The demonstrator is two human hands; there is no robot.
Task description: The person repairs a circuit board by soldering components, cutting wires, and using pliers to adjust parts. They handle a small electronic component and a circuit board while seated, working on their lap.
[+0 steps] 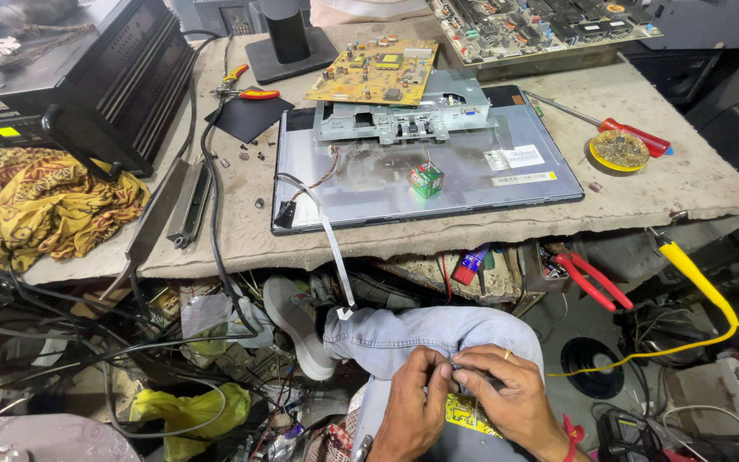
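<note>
Low in the head view, over my jeans-clad knee (421, 335), both hands meet. My left hand (414, 409) and my right hand (511, 395) pinch a small dark part (472, 372) between their fingertips. A yellow circuit board (470, 416) lies on my lap just under them. What the dark part is I cannot make out. Beyond my knee a flat monitor panel (438, 175) lies face down on the workbench (643, 184), with a metal shield (404, 115) and a yellow circuit board (374, 73) on top.
A small green box (427, 180) sits on the panel. A red screwdriver (630, 133), a yellow lid of bits (619, 150), red pliers (588, 275) and a yellow-handled soldering iron (694, 274) are at right. A black device (87, 81), yellow cloth (44, 205) and tangled cables (87, 334) are at left.
</note>
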